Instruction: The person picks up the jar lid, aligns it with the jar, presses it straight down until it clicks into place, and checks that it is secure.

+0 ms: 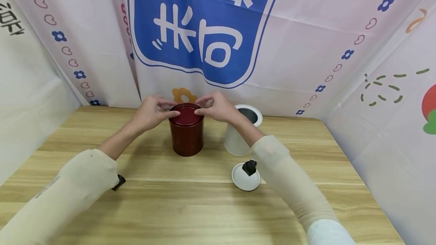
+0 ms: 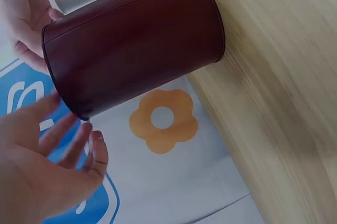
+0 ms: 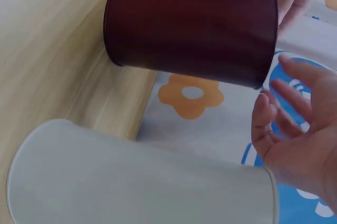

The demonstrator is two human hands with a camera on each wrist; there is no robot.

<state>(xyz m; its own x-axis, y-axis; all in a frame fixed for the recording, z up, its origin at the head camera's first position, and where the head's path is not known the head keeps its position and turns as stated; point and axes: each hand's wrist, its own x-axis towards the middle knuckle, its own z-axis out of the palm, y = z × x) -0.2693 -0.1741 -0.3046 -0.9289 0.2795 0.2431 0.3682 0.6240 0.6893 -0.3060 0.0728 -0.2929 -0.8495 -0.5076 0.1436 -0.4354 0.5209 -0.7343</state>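
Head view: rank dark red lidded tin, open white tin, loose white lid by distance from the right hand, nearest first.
From the right hand:
1. Dark red lidded tin, touched at its top, left of the hand.
2. Open white tin, just right, beneath the wrist.
3. Loose white lid, lying nearer the person.

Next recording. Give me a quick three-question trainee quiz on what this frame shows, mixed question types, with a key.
1. True or false: the white tin stands open, with no lid on it.
2. Multiple choice: where are the fingertips of the left hand and the right hand? A) on the white lid B) at the top of the dark red tin C) flat on the wooden table
3. Fill in: the white lid lies on the table, ____ the white tin, on the side nearer the person.

Key
1. True; its open mouth shows in the head view.
2. B; both hands meet at the rim of its red lid.
3. in front of
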